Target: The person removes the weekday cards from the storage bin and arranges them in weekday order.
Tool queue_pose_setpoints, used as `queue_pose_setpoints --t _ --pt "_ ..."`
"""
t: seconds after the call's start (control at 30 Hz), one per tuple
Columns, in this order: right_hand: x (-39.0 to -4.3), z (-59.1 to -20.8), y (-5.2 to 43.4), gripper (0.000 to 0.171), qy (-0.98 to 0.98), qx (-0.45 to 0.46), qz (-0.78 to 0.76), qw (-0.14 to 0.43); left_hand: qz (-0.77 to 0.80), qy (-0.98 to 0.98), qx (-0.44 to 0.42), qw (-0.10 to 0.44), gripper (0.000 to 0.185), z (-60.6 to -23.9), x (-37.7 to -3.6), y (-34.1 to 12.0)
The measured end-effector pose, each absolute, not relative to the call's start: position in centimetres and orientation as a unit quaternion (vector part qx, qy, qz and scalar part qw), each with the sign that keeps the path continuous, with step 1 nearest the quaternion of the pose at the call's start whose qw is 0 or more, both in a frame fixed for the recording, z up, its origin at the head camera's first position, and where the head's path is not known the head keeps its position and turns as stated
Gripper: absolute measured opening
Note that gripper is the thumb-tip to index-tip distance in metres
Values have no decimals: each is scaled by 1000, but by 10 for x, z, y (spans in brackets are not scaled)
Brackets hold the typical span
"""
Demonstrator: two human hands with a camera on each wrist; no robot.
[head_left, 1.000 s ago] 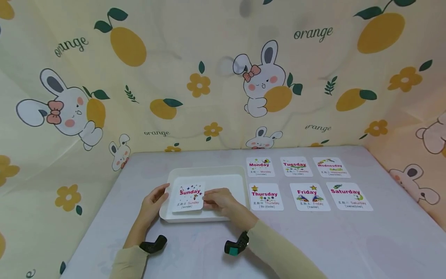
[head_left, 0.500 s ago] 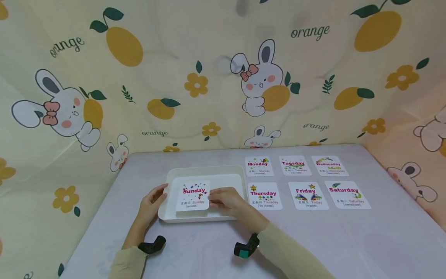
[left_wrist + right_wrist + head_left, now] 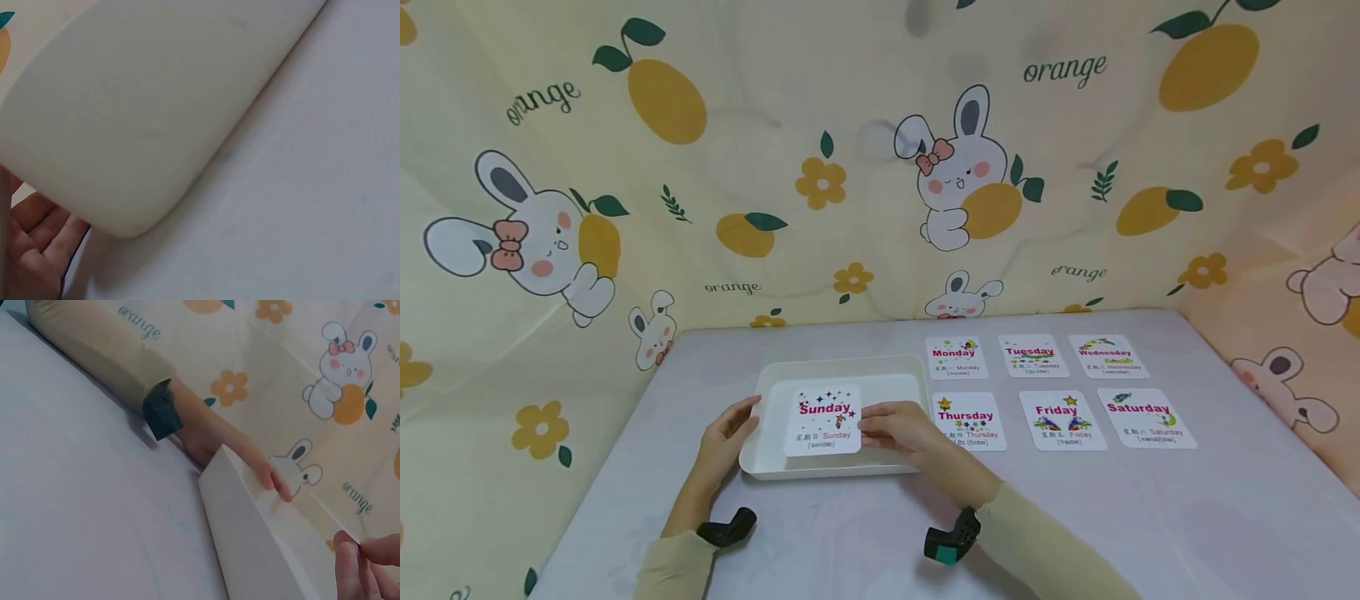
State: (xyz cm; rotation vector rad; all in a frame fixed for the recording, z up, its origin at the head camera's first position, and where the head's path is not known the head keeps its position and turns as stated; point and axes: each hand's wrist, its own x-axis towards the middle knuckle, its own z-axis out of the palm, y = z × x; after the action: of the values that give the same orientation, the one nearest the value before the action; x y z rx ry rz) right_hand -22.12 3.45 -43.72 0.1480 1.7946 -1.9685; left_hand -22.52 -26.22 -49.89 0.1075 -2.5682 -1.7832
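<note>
In the head view, my right hand [image 3: 898, 437] pinches the right edge of a white Sunday flash card [image 3: 823, 423] between thumb and fingers. The card is held over the white tray [image 3: 891, 392], face up and seen from the front. The right wrist view shows the same pinch [image 3: 365, 565] on the card's thin edge. At the tray's left end, my left hand [image 3: 721, 442] grips the side, fingertips over the rim. In the left wrist view the tray wall [image 3: 137, 125] fills much of the picture and hides part of the left hand's fingers [image 3: 53, 234].
Right of the tray, cards lie in two rows: Monday [image 3: 957, 358], Tuesday [image 3: 1033, 357], Wednesday [image 3: 1108, 357] behind; Thursday [image 3: 973, 414], Friday [image 3: 1063, 421], Saturday [image 3: 1146, 418] in front. The right hand partly covers Thursday. A patterned cloth [image 3: 850, 167] hangs behind the table.
My right hand has moved rightward, carrying the Sunday card from the tray's left part toward its middle. The left hand stays at the tray's left end.
</note>
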Motion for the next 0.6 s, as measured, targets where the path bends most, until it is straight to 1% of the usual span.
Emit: queue_pose_setpoints --t 0.3,0.6 --pt "-214 -430 50 32 665 30 -708 234 -569 -821 42 2 45 -498 -225 -262" --pt "-206 -422 71 35 674 30 -700 234 -567 -823 40 6 46 -498 -225 -261"
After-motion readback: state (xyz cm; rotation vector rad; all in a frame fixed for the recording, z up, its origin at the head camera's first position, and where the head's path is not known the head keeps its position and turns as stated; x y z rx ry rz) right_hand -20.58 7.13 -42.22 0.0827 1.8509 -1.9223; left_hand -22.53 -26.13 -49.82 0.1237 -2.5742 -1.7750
